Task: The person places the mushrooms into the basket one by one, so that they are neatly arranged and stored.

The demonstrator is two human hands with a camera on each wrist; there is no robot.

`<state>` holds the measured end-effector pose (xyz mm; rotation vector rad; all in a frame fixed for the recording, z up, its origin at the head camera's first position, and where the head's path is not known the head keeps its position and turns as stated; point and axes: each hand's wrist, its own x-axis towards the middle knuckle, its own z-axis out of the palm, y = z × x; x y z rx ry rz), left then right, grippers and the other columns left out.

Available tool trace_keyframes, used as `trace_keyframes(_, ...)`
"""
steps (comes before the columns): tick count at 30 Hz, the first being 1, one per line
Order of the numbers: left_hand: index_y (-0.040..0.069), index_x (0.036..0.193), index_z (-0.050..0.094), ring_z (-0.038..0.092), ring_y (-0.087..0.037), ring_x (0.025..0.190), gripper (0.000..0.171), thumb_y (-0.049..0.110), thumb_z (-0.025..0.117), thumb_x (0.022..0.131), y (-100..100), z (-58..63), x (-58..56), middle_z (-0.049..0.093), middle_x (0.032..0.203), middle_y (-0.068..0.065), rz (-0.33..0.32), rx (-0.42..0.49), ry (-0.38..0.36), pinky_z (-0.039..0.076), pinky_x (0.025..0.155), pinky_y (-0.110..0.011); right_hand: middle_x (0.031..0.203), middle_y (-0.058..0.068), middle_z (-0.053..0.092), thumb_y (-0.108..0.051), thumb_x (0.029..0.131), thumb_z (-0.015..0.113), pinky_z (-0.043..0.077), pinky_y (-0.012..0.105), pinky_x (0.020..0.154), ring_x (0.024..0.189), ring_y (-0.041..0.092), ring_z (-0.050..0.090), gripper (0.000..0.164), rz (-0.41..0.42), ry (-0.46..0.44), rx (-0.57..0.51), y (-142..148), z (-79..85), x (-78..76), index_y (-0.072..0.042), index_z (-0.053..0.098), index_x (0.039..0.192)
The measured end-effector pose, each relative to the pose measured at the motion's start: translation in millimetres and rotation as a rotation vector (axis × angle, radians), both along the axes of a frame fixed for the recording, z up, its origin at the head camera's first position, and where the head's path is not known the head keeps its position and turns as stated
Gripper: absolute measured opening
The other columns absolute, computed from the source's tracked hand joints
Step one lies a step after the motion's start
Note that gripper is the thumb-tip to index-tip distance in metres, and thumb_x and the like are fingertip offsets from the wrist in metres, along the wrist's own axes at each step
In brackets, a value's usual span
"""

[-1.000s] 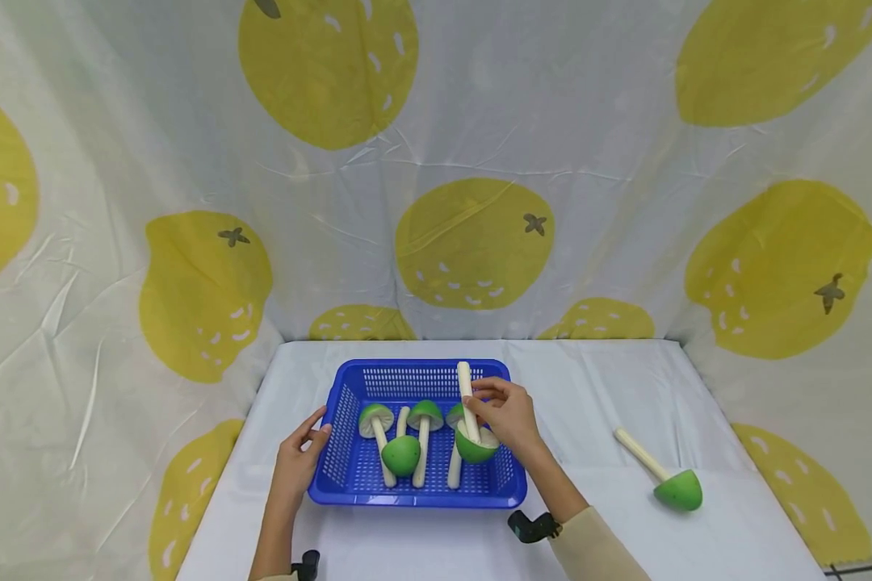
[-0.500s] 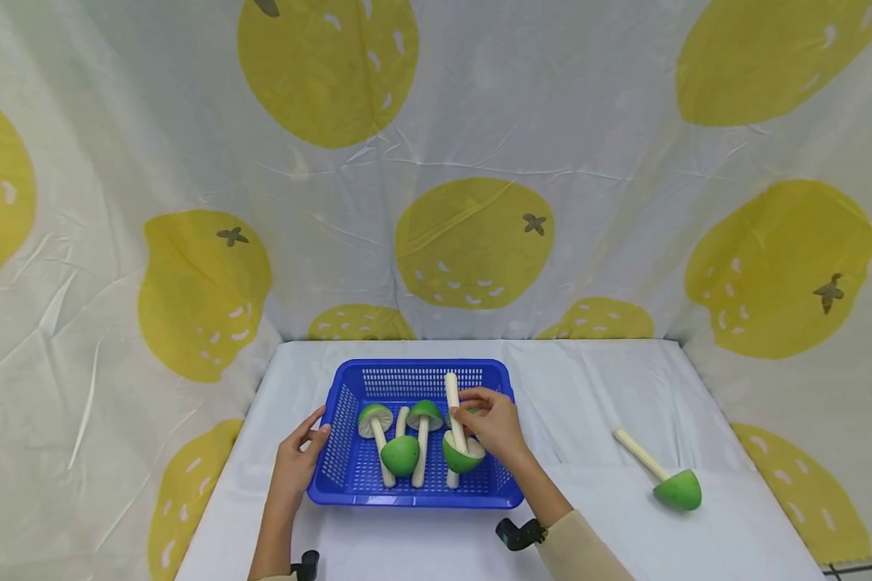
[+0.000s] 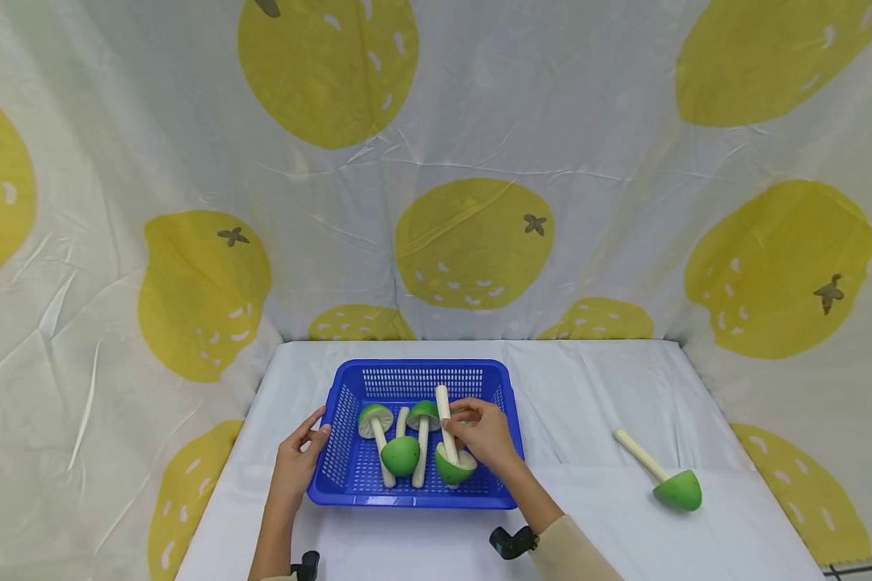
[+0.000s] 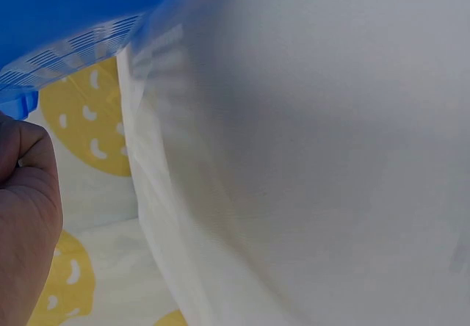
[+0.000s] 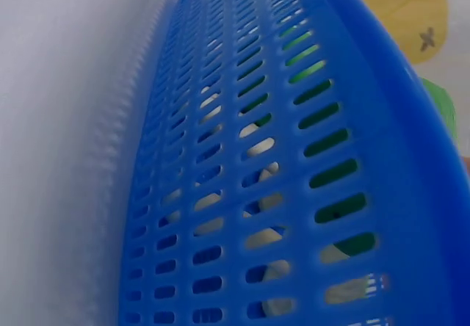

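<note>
A blue plastic basket stands on the white-covered table. Inside lie several toy mushrooms with green caps and white stems, among them a mushroom with its cap toward me and a mushroom at the left. My right hand pinches the white stem of another toy mushroom, cap down, over the basket's right part; it covers most of a mushroom behind it. At the left rim, my left hand holds the basket's edge with thumb and fingers. The right wrist view is mostly filled by the basket's slotted wall.
One more green-capped mushroom lies on the table to the right of the basket. Lemon-printed cloth hangs behind and at both sides. Each wrist wears a small black camera.
My right hand has moved left and slightly lower with the pinched mushroom, from the basket's right side toward the middle. The left hand and basket stay in place.
</note>
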<state>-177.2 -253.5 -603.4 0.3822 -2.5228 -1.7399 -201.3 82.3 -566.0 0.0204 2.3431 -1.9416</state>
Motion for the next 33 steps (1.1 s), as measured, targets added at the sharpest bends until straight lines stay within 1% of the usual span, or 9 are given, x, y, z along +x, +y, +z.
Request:
trace_keyframes(8, 0.03, 0.147, 0.058, 0.056, -0.022, 0.102, 0.055, 0.055, 0.063, 0.098, -0.4, -1.0, -2.9, 0.064, 0.1, -0.008, -0.001, 0.001, 0.008, 0.045, 0.091, -0.035, 0.094, 0.012, 0.077, -0.019, 0.088, 0.082, 0.059, 0.035, 0.059, 0.064, 0.02, 0.072, 0.032, 0.016, -0.006, 0.032, -4.6, -8.2, -0.6, -0.003, 0.073, 0.115)
trace_keyframes(10, 0.03, 0.147, 0.058, 0.055, -0.022, 0.104, 0.055, 0.055, 0.064, 0.098, -0.4, -1.4, -3.6, 0.064, 0.1, -0.009, -0.001, 0.005, 0.005, 0.044, 0.093, -0.036, 0.093, 0.011, 0.077, -0.019, 0.088, 0.081, 0.059, 0.034, 0.058, 0.063, 0.019, 0.071, 0.031, 0.014, -0.015, 0.047, -5.0, -9.8, -0.2, -0.003, 0.073, 0.114)
trace_keyframes(15, 0.029, 0.148, 0.057, 0.053, -0.024, 0.11, 0.058, 0.057, 0.063, 0.097, -0.1, -1.3, -3.7, 0.063, 0.101, -0.009, 0.002, 0.012, 0.002, 0.041, 0.101, -0.043, 0.091, 0.011, 0.076, -0.017, 0.088, 0.08, 0.059, 0.033, 0.058, 0.062, 0.019, 0.07, 0.029, 0.003, -0.028, 0.089, -5.3, -12.4, 0.0, -0.002, 0.072, 0.111)
trace_keyframes(19, 0.029, 0.149, 0.056, 0.052, -0.023, 0.112, 0.059, 0.059, 0.062, 0.098, 0.9, -1.0, -1.6, 0.063, 0.103, -0.009, 0.003, 0.007, -0.011, 0.042, 0.1, -0.042, 0.089, 0.011, 0.076, -0.014, 0.088, 0.08, 0.059, 0.034, 0.056, 0.061, 0.019, 0.07, 0.028, 0.004, -0.029, 0.112, -5.4, -13.5, 1.0, 0.0, 0.071, 0.11)
trace_keyframes(22, 0.029, 0.149, 0.056, 0.053, -0.024, 0.11, 0.056, 0.055, 0.062, 0.099, 1.8, -1.0, 0.0, 0.063, 0.104, -0.011, 0.007, 0.018, -0.018, 0.044, 0.095, -0.038, 0.088, 0.01, 0.076, -0.013, 0.088, 0.08, 0.059, 0.034, 0.055, 0.059, 0.019, 0.07, 0.029, 0.009, -0.037, 0.125, -5.9, -14.3, 2.4, 0.001, 0.07, 0.111)
trace_keyframes(25, 0.03, 0.148, 0.057, 0.054, -0.024, 0.109, 0.054, 0.052, 0.063, 0.1, 2.4, -1.0, 0.1, 0.063, 0.105, -0.013, 0.008, 0.03, -0.019, 0.044, 0.094, -0.036, 0.088, 0.01, 0.075, -0.013, 0.089, 0.079, 0.059, 0.034, 0.055, 0.058, 0.02, 0.07, 0.029, 0.003, -0.042, 0.137, -6.4, -15.5, 3.1, 0.002, 0.069, 0.112)
trace_keyframes(27, 0.03, 0.148, 0.057, 0.054, -0.024, 0.11, 0.054, 0.052, 0.063, 0.1, 2.4, -0.4, 0.0, 0.063, 0.106, -0.012, 0.008, 0.031, -0.021, 0.045, 0.096, -0.038, 0.088, 0.011, 0.075, -0.013, 0.088, 0.079, 0.059, 0.034, 0.054, 0.058, 0.019, 0.07, 0.03, -0.004, -0.048, 0.14, -6.6, -16.9, 3.4, 0.002, 0.069, 0.112)
trace_keyframes(29, 0.029, 0.148, 0.056, 0.053, -0.025, 0.113, 0.055, 0.053, 0.063, 0.099, 1.8, 0.0, 0.2, 0.062, 0.105, -0.012, 0.006, 0.033, -0.022, 0.044, 0.101, -0.044, 0.089, 0.011, 0.075, -0.013, 0.088, 0.079, 0.059, 0.034, 0.054, 0.059, 0.019, 0.07, 0.03, -0.007, -0.059, 0.137, -6.9, -18.5, 3.5, 0.002, 0.068, 0.112)
trace_keyframes(33, 0.026, 0.149, 0.056, 0.051, -0.026, 0.116, 0.058, 0.054, 0.063, 0.099, 0.4, 0.3, 1.6, 0.06, 0.103, -0.01, 0.005, 0.044, -0.017, 0.04, 0.109, -0.054, 0.09, 0.011, 0.075, -0.012, 0.088, 0.08, 0.059, 0.035, 0.055, 0.06, 0.019, 0.071, 0.032, 0.0, -0.077, 0.114, -8.0, -21.2, 3.2, 0.004, 0.068, 0.113)
